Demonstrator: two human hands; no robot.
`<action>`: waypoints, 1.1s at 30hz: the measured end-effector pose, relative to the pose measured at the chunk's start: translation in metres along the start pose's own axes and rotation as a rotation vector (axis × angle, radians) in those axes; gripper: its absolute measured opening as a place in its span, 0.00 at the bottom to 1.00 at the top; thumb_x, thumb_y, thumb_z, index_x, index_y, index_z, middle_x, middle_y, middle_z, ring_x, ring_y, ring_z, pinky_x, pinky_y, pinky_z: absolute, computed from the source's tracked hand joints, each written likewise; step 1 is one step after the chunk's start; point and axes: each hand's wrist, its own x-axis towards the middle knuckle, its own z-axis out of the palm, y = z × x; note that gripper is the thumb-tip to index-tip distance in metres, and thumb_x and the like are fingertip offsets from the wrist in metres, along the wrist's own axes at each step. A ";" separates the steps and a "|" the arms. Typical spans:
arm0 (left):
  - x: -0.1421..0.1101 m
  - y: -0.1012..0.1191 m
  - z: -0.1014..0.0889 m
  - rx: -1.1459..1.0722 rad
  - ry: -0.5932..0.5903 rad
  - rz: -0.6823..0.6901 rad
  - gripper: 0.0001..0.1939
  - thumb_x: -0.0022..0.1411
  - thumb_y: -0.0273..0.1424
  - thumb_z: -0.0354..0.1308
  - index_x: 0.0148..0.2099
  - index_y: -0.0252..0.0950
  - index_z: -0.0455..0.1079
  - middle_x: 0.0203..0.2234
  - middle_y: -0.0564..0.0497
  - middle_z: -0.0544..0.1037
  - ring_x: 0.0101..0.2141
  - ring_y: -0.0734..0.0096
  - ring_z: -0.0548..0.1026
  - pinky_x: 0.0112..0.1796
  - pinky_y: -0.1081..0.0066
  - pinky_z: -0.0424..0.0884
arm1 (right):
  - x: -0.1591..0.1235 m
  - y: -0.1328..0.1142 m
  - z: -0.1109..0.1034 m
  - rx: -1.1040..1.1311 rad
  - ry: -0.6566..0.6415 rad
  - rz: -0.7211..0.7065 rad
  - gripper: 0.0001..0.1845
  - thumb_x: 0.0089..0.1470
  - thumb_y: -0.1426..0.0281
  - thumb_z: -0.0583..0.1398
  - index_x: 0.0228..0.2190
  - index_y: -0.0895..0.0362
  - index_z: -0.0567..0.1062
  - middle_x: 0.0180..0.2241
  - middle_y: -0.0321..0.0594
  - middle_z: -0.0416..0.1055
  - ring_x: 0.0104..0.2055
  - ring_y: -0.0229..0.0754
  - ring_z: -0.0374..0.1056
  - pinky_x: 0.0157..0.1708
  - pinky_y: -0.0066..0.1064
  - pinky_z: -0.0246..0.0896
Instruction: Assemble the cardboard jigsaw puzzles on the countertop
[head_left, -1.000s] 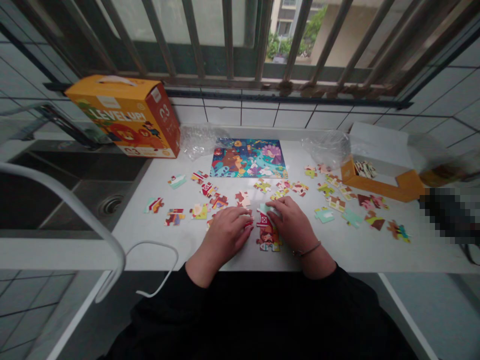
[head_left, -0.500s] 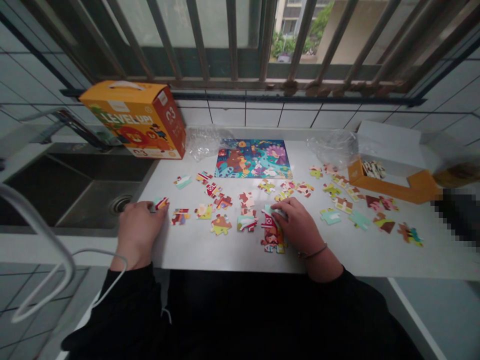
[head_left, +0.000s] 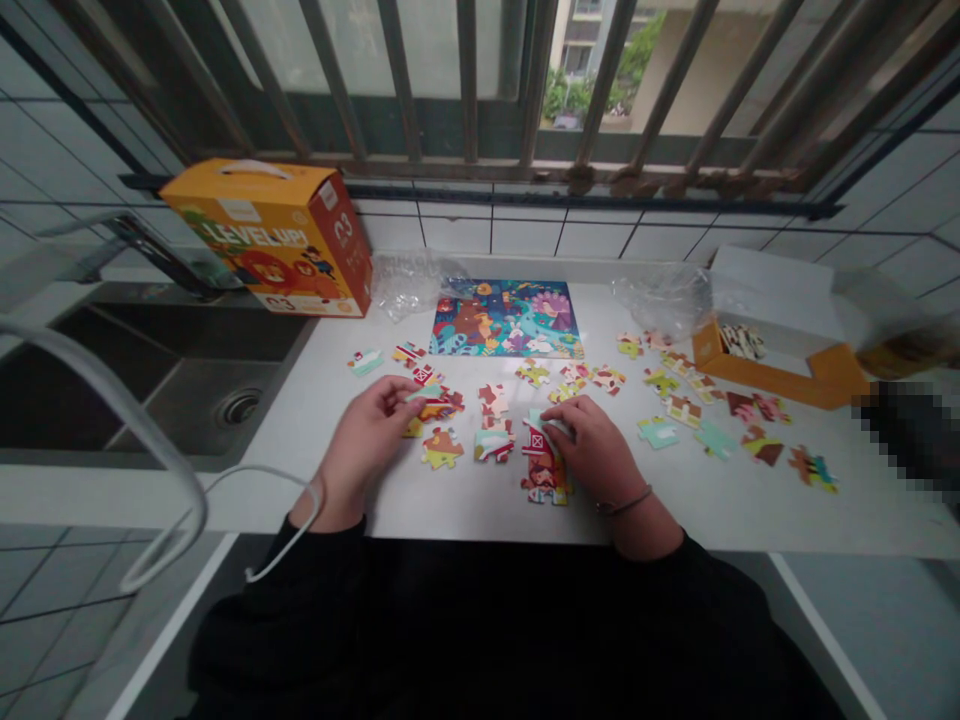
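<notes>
My left hand [head_left: 371, 440] is closed in a pinch on a jigsaw puzzle piece [head_left: 427, 393] with teal and red on it, held over other pieces lying left of centre. My right hand [head_left: 600, 445] is at a joined strip of puzzle pieces [head_left: 541, 470] showing a red barn and a figure; its bent fingers grip the strip's upper right edge. Between the hands lie a striped piece [head_left: 493, 442], a pink and brown piece [head_left: 492, 401] and a yellow-green piece with brown [head_left: 442, 447]. The left fingers partly cover the pieces below them.
Several loose pieces [head_left: 682, 410] are spread on the right of the white counter [head_left: 450, 510]. A picture sheet [head_left: 506, 318] lies at the back. Around it are an orange box [head_left: 270, 240], plastic wrap [head_left: 409, 285] and an opened carton [head_left: 780, 370]. A sink [head_left: 202, 385] is at the left; a white cable [head_left: 150, 430] hangs in front.
My left hand has moved right from the sink side with the puzzle piece in it, to above the pieces left of centre. My right hand has stayed on the joined strip.
</notes>
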 end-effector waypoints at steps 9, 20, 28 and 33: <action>-0.003 0.030 0.116 0.174 -0.329 0.227 0.09 0.71 0.32 0.62 0.50 0.41 0.82 0.36 0.52 0.85 0.35 0.65 0.80 0.38 0.66 0.73 | 0.001 -0.019 -0.011 0.184 0.100 -0.211 0.06 0.70 0.66 0.63 0.47 0.49 0.79 0.44 0.44 0.80 0.50 0.52 0.74 0.53 0.47 0.72; -0.013 0.015 0.104 0.597 -0.369 0.484 0.36 0.65 0.44 0.74 0.70 0.43 0.69 0.64 0.43 0.79 0.62 0.47 0.75 0.62 0.49 0.69 | 0.003 -0.001 0.002 0.030 -0.012 -0.133 0.08 0.63 0.76 0.64 0.43 0.53 0.80 0.44 0.45 0.76 0.50 0.52 0.72 0.53 0.47 0.69; -0.019 0.018 0.076 0.806 -0.273 0.448 0.20 0.73 0.35 0.63 0.64 0.42 0.72 0.62 0.44 0.79 0.62 0.47 0.73 0.61 0.46 0.68 | 0.002 -0.001 0.003 0.022 -0.013 -0.117 0.10 0.63 0.76 0.65 0.43 0.52 0.82 0.45 0.45 0.76 0.49 0.52 0.72 0.53 0.46 0.68; -0.019 0.019 0.078 0.810 -0.211 0.525 0.17 0.74 0.34 0.60 0.63 0.41 0.74 0.62 0.43 0.78 0.63 0.48 0.73 0.64 0.45 0.65 | 0.002 0.001 0.006 0.017 0.005 -0.131 0.09 0.63 0.76 0.65 0.42 0.52 0.83 0.45 0.45 0.76 0.49 0.51 0.72 0.52 0.45 0.69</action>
